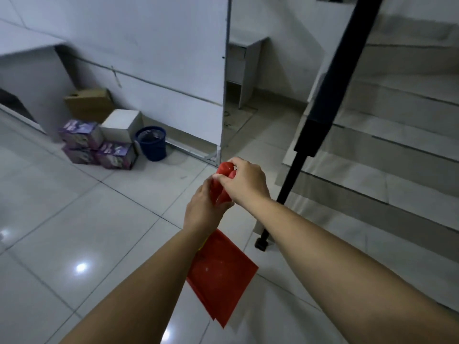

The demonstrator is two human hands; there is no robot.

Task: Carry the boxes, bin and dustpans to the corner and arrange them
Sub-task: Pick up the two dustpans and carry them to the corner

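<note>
Both red dustpans (221,276) hang by handles pinched in my left hand (202,209) and right hand (244,183); loosening either could drop one.

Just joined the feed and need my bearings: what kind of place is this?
Probably a tiled ground-floor hallway or back-office area beside a staircase. Marble-like stairs rise on the right, white partition panels line the wall, and boxes plus a blue bin sit in the corner. Both hands hold red dustpans.
</note>
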